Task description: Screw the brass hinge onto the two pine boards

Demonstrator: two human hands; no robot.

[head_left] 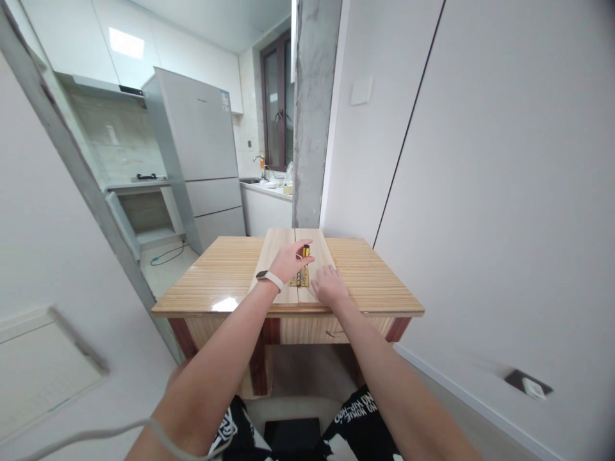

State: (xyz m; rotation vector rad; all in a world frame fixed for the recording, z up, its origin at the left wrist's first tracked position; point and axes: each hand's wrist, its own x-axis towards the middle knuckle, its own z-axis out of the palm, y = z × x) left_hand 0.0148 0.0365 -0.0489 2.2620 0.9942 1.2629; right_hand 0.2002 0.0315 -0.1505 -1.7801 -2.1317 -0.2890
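Observation:
My left hand [287, 261], with a watch [262, 274] on its wrist, has its thumb and fingers curved around the yellow-and-black handle of a screwdriver [306, 250]. The screwdriver stands roughly upright over a brass-coloured hinge [300, 279]; its tip is too small to make out. That hinge lies across the seam between two pale wooden boards [277, 244], which rest side by side on the table. My right hand [329, 285] lies on the right-hand board beside the hinge, fingers resting on the wood and holding nothing visible.
The striped wooden table [375, 269] has a drawer with a handle [335, 333] at its front. A white wall [480, 179] rises close on the right. Further back are a grey fridge [204, 128] and a sink counter [266, 208]. A pale cable [120, 430] crosses the lower left.

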